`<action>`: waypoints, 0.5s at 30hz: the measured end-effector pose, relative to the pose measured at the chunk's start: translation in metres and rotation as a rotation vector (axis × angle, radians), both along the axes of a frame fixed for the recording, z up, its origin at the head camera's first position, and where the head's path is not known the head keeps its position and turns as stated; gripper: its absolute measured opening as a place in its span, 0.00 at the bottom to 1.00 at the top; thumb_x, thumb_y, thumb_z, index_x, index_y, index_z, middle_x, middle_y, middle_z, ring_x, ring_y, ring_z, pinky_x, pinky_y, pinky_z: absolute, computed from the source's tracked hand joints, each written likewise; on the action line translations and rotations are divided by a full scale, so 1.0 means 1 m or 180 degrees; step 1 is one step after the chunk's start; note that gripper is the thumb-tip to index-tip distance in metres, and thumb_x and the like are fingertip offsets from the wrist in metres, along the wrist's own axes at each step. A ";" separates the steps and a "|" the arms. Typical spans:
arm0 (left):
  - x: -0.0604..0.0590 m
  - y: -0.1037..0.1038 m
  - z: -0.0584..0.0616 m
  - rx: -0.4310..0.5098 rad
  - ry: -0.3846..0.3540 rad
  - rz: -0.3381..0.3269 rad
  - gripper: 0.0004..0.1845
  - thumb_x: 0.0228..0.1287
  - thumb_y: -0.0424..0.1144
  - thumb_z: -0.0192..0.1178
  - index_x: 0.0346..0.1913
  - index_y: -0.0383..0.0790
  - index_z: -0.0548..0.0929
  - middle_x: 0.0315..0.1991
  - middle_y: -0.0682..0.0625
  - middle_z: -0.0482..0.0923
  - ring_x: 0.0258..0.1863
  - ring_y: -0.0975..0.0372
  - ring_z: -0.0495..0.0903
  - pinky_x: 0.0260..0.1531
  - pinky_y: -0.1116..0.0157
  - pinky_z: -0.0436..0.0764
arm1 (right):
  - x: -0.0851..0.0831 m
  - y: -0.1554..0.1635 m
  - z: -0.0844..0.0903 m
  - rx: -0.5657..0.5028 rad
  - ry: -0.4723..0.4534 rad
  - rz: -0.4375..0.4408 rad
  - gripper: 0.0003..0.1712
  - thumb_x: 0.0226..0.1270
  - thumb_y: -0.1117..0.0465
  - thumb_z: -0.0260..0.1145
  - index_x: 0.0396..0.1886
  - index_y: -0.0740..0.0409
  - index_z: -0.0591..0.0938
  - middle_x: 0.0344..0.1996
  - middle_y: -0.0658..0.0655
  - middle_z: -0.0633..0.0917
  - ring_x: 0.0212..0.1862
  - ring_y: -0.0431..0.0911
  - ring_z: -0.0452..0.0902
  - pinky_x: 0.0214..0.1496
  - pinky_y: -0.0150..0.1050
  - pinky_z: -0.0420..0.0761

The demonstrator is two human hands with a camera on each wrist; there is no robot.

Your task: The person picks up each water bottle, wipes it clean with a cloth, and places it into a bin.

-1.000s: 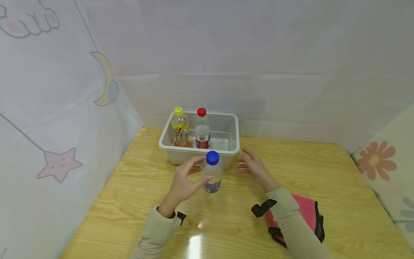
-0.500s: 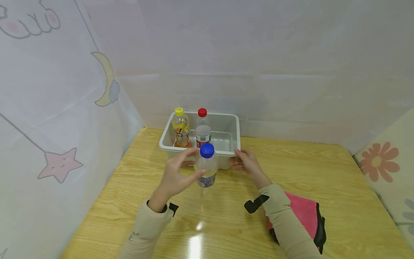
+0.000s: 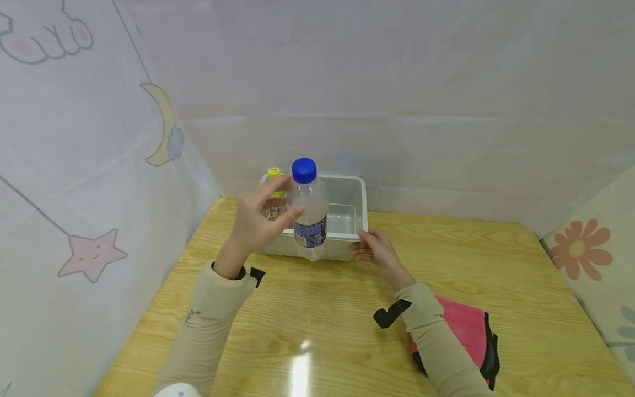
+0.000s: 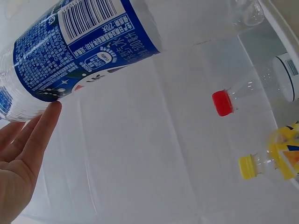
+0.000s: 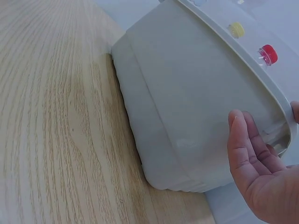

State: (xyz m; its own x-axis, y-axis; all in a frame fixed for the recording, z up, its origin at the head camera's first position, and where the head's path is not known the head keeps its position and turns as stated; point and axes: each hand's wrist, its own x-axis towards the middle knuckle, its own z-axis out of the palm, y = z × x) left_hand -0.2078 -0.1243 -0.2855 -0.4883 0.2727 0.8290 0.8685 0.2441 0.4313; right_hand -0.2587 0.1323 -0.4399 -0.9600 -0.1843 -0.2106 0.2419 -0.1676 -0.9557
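Note:
My left hand [image 3: 253, 218] holds a clear plastic water bottle [image 3: 311, 231] with a blue cap and a blue printed label. The bottle is upright, raised in front of the light grey plastic bin [image 3: 332, 249], its cap higher than the rim. In the left wrist view the label fills the upper left, with fingertips [image 4: 53, 109] against it. My right hand [image 3: 379, 251] grips the bin's front right corner, thumb over the rim and fingers along the outer wall. Inside the bin stand a yellow-capped bottle [image 3: 274, 173] and a red-capped bottle [image 4: 223, 103], the latter hidden in the head view.
A pink cloth item with black edging [image 3: 463, 325] lies under my right forearm on the wooden table [image 3: 278, 331]. White sheeting [image 3: 446, 160] hangs behind the table, with printed panels at both sides.
My left hand has lifted the water bottle up and slightly left, from low in front of the bin to above rim height. My right hand has moved onto the bin's corner and taken hold.

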 end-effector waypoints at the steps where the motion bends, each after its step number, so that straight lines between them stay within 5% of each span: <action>1: -0.003 0.000 0.004 0.0004 -0.0007 0.0022 0.36 0.58 0.56 0.58 0.49 0.19 0.74 0.38 0.33 0.78 0.37 0.49 0.79 0.31 0.66 0.82 | 0.000 0.000 0.000 -0.0012 0.0004 0.0001 0.29 0.70 0.54 0.53 0.59 0.71 0.58 0.25 0.56 0.82 0.26 0.42 0.81 0.34 0.38 0.82; 7: -0.019 0.003 0.013 -0.0009 -0.0024 0.0175 0.35 0.57 0.56 0.58 0.51 0.23 0.74 0.40 0.34 0.79 0.39 0.49 0.79 0.32 0.62 0.82 | 0.001 -0.001 -0.001 -0.0063 0.0001 0.0016 0.29 0.69 0.54 0.53 0.59 0.71 0.59 0.26 0.57 0.83 0.27 0.43 0.81 0.33 0.37 0.82; 15: -0.041 0.012 0.008 -0.0072 -0.0450 0.0242 0.29 0.53 0.31 0.65 0.58 0.27 0.70 0.48 0.35 0.75 0.46 0.51 0.77 0.38 0.62 0.81 | 0.002 -0.004 -0.003 -0.0080 0.0012 0.0012 0.29 0.69 0.54 0.54 0.58 0.73 0.59 0.24 0.56 0.83 0.27 0.43 0.81 0.33 0.37 0.82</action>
State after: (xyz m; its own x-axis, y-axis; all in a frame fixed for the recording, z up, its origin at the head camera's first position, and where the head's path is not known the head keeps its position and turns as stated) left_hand -0.2483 -0.1119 -0.2774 -0.6197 0.2483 0.7445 0.7782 0.3177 0.5417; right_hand -0.2568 0.1279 -0.4426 -0.9601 -0.1932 -0.2023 0.2389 -0.1905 -0.9522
